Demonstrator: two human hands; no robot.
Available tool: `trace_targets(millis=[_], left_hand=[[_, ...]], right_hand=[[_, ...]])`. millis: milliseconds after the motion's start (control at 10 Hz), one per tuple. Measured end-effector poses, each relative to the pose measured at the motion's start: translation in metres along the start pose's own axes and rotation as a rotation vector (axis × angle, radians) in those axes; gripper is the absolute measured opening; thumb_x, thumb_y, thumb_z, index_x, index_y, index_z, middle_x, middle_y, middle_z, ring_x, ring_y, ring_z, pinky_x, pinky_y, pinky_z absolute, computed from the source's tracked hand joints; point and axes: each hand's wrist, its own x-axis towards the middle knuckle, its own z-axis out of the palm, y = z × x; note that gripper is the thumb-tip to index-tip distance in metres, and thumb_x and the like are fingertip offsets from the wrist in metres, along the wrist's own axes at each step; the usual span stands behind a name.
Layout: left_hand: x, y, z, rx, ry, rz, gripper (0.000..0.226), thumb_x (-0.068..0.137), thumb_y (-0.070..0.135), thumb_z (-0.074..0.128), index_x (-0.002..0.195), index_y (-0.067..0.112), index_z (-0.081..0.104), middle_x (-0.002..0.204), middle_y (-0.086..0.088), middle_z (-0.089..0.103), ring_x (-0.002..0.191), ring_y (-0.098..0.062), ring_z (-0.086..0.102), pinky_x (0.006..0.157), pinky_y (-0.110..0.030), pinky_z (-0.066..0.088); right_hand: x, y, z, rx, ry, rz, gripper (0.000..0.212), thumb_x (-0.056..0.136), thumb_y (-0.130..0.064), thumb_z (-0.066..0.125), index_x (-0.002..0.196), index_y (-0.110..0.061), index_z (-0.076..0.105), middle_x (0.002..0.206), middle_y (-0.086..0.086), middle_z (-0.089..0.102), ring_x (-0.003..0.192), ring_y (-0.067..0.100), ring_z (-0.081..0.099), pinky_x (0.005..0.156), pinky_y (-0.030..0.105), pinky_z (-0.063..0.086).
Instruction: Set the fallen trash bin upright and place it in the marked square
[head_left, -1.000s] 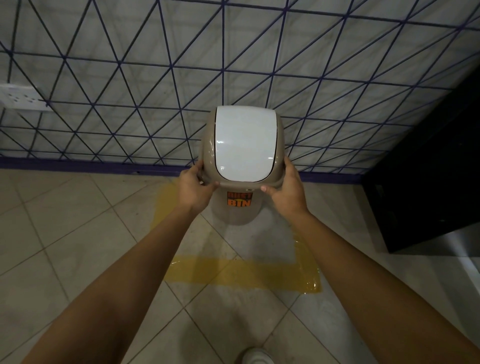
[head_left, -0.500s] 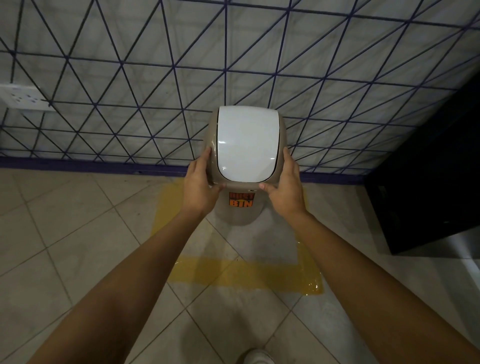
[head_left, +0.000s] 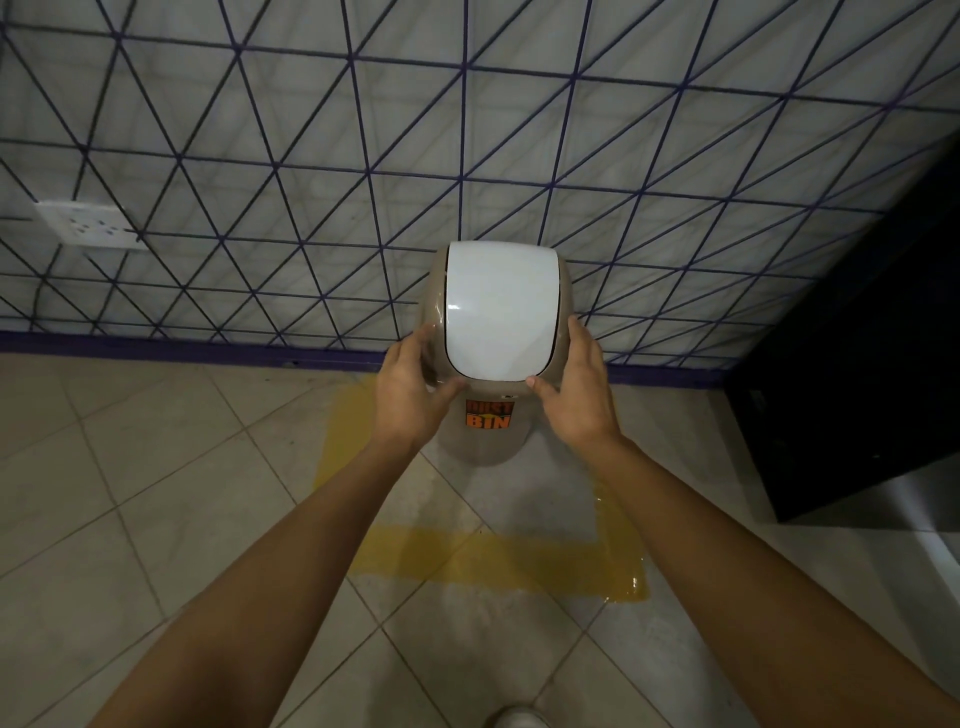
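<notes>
Now, head view only, everything placed against the marked square.
Bin: the trash bin stands upright, tan body with a white swing lid on top and an orange "DUST BIN" label facing me. I judge its base sits inside the square's far half, close to the wall behind the square.
Square: yellow tape on the tiled floor; the near strip and the left strip show, the rest is hidden by the bin and arms.
Left hand: my left hand is on the bin's left shoulder, fingers spread and laid against the rim, thumb under the lid's front edge. A loose, flat hold, I think to steady it, not lift it.
Right hand: my right hand mirrors it on the right shoulder, fingers extended, thumb touching the front edge. Holding from both sides keeps the tall body from tipping.
Stage: righting looks done; placing seems nearly finished.
Other: a dark cabinet stands right of the square; a socket is on the wall, well to the left.
</notes>
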Motion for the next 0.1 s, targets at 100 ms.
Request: trace_targets(millis=[100], left_hand=[[-0.0072,0.014,-0.0092,-0.017,0.01,0.029,0.067,0.079,0.025,0.072,0.137,0.015,0.041,0.137,-0.008,0.048,0.122,-0.02,0.045,0.098,-0.033,0.041]], right_hand=[[-0.0077,-0.0112,-0.0098,0.005,0.027,-0.027,0.085,0.083,-0.017,0.067,0.148,-0.017,0.013,0.155,0.008,0.017,0.143,0.025,0.016,0.115,0.042,0.02]])
